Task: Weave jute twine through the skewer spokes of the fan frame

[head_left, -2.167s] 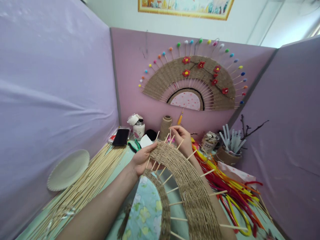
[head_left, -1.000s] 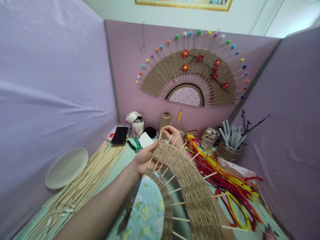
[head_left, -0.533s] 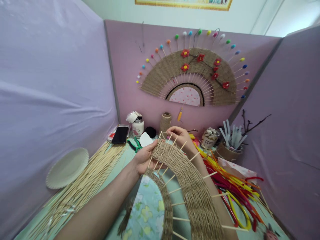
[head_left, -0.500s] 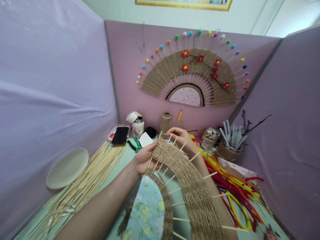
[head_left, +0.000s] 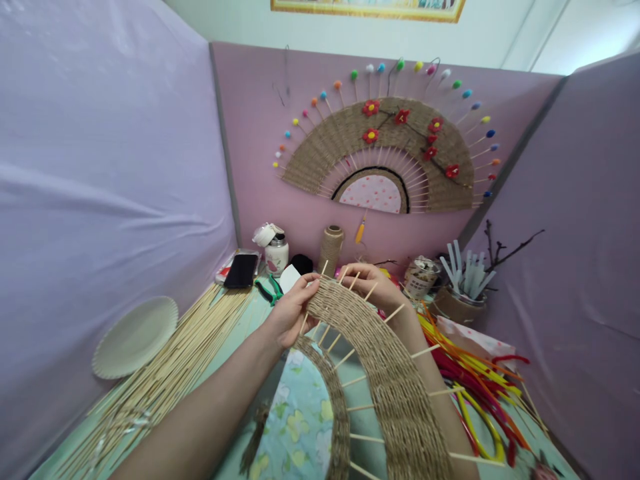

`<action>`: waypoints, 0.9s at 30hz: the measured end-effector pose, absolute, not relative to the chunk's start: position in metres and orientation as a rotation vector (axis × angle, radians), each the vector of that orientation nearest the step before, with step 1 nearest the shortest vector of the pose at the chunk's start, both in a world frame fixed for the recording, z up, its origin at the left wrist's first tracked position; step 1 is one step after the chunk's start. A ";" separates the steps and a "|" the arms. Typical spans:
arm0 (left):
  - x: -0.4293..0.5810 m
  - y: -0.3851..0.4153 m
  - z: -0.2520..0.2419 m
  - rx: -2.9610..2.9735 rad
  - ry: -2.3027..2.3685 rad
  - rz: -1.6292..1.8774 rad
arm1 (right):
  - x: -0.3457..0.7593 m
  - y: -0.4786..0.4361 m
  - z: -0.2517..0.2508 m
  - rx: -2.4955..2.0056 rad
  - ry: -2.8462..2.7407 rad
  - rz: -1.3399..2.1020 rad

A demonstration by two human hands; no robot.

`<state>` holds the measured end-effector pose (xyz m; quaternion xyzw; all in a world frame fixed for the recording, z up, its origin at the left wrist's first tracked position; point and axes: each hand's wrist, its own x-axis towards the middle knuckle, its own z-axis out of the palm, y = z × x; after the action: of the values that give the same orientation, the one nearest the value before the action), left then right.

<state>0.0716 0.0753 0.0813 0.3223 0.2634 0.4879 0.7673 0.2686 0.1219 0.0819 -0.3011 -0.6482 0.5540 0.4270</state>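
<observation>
A half-made woven fan point(head_left: 387, 373) of jute twine over thin wooden sticks stands tilted up in front of me. A floral paper half-disc point(head_left: 295, 427) fills its centre. My left hand point(head_left: 290, 313) grips the fan's upper left edge, thumb on the weave. At the top rim, between the stick ends, my right hand point(head_left: 375, 283) is closed in a pinch, likely on the twine strand. The right forearm is hidden behind the weave.
A bundle of bamboo sticks point(head_left: 165, 373) and a paper plate point(head_left: 135, 337) lie left. Coloured pipe cleaners point(head_left: 475, 387) lie right. At the back stand a twine spool point(head_left: 331, 248), jar point(head_left: 276, 252), phone point(head_left: 240, 270), pliers point(head_left: 267, 290), tin point(head_left: 419, 275) and pot of strips point(head_left: 460, 287). A finished fan point(head_left: 383, 160) hangs on the partition.
My right hand dipped behind the top sticks, came back over, and now pinches at the rim, slightly right. The left hand keeps its grip; its thumb has moved up on the weave.
</observation>
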 end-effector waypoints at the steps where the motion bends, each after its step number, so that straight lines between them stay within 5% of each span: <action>1: 0.072 0.074 0.083 0.713 0.593 1.065 | 0.270 0.121 0.082 -0.767 -1.628 1.375; 27: 0.065 0.077 0.101 0.678 0.747 1.213 | 0.264 0.098 0.119 -0.952 -1.792 0.897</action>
<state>0.0649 0.0767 0.1007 0.3048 0.3360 0.5455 0.7047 0.2642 0.0981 0.1189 -0.3841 -0.7233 0.3619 0.4453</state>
